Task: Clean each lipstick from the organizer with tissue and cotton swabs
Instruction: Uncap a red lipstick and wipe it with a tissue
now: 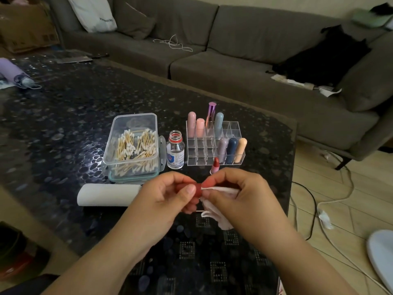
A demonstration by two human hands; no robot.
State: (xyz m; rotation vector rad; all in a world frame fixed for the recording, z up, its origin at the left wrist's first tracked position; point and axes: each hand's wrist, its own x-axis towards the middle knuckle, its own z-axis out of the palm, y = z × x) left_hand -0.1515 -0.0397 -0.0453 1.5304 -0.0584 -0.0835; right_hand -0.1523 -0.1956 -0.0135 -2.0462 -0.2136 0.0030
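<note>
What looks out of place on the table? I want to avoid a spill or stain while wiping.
Two things. The small clear bottle between the cotton swab box and the organizer stands uncapped. An uncapped red lipstick stands exposed just in front of the organizer, outside its compartments. Nothing appears spilled.

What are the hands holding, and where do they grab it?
The left hand pinches a red cap round its sides, between thumb and fingers. The right hand pinches a white tissue near its top, pressed against the cap's end.
</note>
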